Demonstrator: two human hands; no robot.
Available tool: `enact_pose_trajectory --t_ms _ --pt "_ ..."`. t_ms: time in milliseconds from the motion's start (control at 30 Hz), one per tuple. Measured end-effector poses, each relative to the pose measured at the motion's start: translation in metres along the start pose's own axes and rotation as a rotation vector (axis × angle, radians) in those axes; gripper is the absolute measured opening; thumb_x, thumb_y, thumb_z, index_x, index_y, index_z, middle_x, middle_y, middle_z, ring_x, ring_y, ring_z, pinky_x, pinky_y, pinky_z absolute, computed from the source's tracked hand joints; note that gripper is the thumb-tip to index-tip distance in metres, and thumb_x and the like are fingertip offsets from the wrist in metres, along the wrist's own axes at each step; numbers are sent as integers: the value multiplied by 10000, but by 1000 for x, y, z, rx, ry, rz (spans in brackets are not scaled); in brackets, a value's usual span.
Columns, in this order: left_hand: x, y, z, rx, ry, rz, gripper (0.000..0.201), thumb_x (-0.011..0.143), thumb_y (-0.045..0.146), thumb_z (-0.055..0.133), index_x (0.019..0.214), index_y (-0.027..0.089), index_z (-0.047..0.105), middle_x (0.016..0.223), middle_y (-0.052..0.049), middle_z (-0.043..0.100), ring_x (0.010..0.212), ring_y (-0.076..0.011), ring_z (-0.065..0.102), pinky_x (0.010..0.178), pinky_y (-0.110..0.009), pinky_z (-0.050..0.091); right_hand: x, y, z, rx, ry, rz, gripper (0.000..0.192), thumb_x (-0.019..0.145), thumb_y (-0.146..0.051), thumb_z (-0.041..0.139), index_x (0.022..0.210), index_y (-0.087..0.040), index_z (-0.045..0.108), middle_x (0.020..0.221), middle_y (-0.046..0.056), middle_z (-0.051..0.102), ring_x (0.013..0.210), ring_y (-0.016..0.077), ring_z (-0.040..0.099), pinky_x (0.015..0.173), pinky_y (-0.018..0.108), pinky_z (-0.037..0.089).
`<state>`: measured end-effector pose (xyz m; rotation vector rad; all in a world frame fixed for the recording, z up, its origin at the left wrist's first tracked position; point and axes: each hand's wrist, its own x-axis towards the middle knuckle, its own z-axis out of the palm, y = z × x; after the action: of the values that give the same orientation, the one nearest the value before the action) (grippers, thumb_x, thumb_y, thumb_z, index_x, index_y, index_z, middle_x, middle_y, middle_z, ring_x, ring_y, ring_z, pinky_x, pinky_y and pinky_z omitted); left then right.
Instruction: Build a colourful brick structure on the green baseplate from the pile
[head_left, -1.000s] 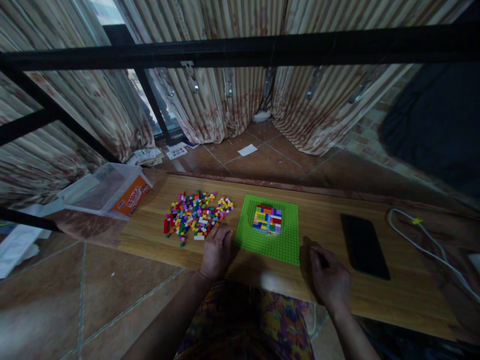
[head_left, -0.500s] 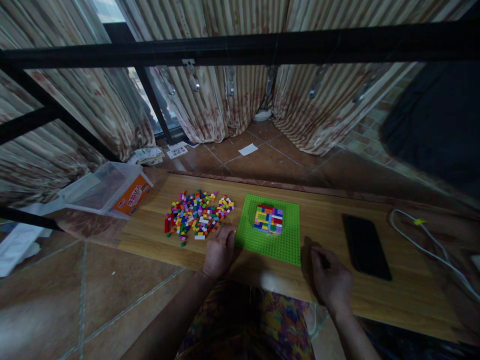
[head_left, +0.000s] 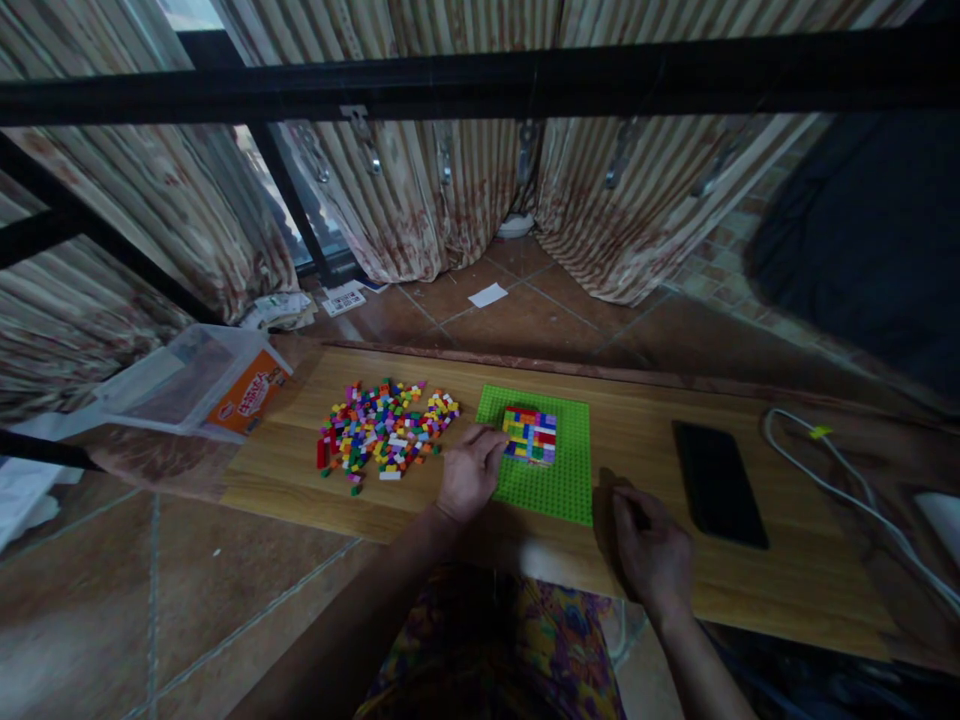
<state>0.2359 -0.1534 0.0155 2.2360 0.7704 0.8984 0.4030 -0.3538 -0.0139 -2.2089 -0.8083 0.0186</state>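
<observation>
My left hand (head_left: 471, 475) is closed in a pinch over the left edge of the green baseplate (head_left: 555, 490). Its fingertips are at the left side of a block of colourful toy bricks (head_left: 531, 437) built on the plate. A small yellow brick showed at these fingertips a moment earlier; now the fingers mostly hide it. Curled and closed, my right hand (head_left: 654, 552) rests on the wood to the right of the plate, with nothing seen in it. A pile of loose toy bricks (head_left: 382, 425) lies left of the plate.
On the left stands a clear plastic box (head_left: 195, 380) with an orange label. A black phone (head_left: 720, 485) lies on the wooden board (head_left: 300, 490) at right, beside a white cable (head_left: 832, 485). Dark metal bars (head_left: 480, 85) cross in front of the curtains.
My left hand has moved up and right, from beside the loose bricks to the built block. My right hand keeps its place beside the plate. The view has shifted slightly.
</observation>
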Motion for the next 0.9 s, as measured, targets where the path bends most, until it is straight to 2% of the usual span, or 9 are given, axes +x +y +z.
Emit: enact_pose_trajectory --t_ms 467,900 --pt "3 -2 4 -45 54 8 120 863 188 562 821 210 673 878 -29 655 851 -133 636 762 -267 543 0 0 0 -12 -5 -19 429 873 -521 476 955 -168 706 1003 113 721 862 254 679 747 337 503" --pt "-2 -8 7 78 8 122 158 890 189 516 943 221 661 985 -50 654 954 -147 627 842 -286 539 1 -1 0 -8 1 12 395 858 -503 510 936 -173 712 984 101 728 853 250 682 756 333 500"
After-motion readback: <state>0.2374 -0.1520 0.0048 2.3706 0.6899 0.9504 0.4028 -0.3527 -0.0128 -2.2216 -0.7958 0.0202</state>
